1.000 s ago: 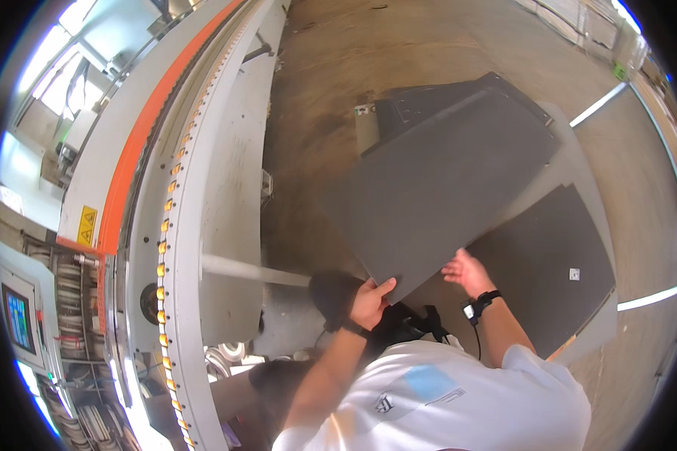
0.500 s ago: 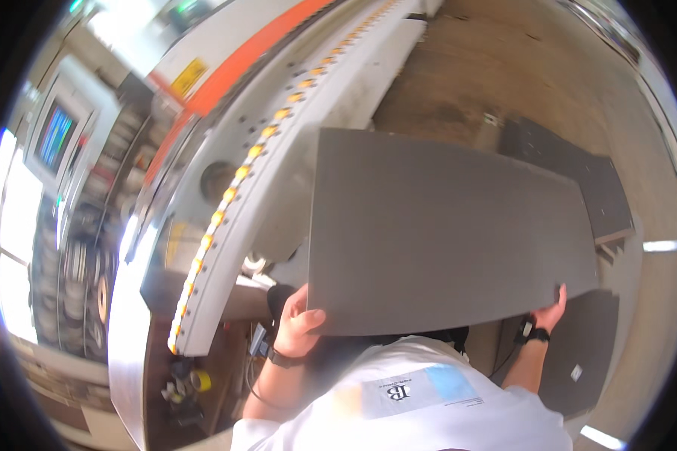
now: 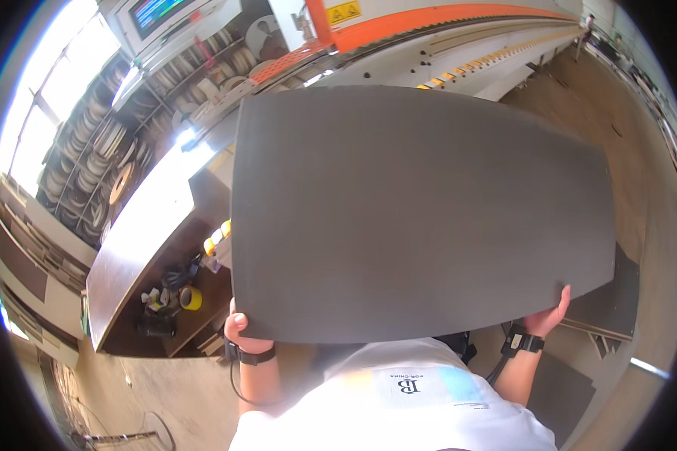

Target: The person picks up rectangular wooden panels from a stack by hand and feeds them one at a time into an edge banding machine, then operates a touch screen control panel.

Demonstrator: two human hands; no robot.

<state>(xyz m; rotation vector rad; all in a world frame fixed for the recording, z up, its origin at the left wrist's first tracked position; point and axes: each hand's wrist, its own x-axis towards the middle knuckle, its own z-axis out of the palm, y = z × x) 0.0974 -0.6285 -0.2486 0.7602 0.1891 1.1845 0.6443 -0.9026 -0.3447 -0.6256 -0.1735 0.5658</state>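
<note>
At 8 o'clock on the dark grey panel (image 3: pixel 414 218), grips the near left corner with the left hand (image 3: pixel 246 331), by bent fingers closed on the edge. At 4 o'clock, grasps the near long edge with the right hand (image 3: pixel 547 316), showing one digit raised against the rim; cannot tell how the other fingers lie behind the board. Holds the panel just ahead of the white shirt (image 3: pixel 316 428), broad face up.

Rate as stiff: attribute the bowed outline to lens bend, not to sag. Expect fair weight from the breadth, and some slip on the smooth, matt face. Treat corners and edges as prone to chipping. Take hold on the edges, near 8 and 4 o'clock, with wide-set grips and support from below.

Beyond, at 4 o'clock, note grey boards (image 3: pixel 626 297); between 8 and 9 o'clock, a bench (image 3: pixel 154 210) with a yellow roll (image 3: pixel 191 298) in the open compartment. Farther, between 9 and 10 o'clock, note a rack of rolls (image 3: pixel 90 177); near 12 o'clock, a white-and-orange machine (image 3: pixel 384 34).
</note>
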